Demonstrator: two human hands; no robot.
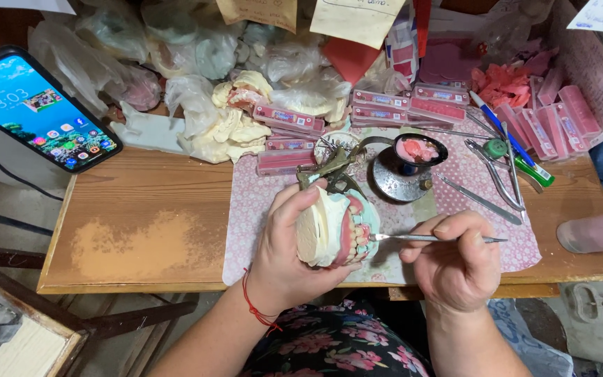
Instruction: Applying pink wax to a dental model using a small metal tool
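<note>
A wooden table (148, 230) carries a patterned mat (246, 209), a phone (36, 105) and, apparently, bagged plaster casts (211, 119).

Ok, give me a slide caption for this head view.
Left hand holds a denture model while right hand touches a thin metal tool to its teeth over a wooden table.

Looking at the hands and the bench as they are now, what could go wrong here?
The metal tool in the right hand has its tip at the teeth of the denture model, so a slip might scratch them. The left hand holds the model beyond the table edge; if dropped, it could fall to the floor.
</note>
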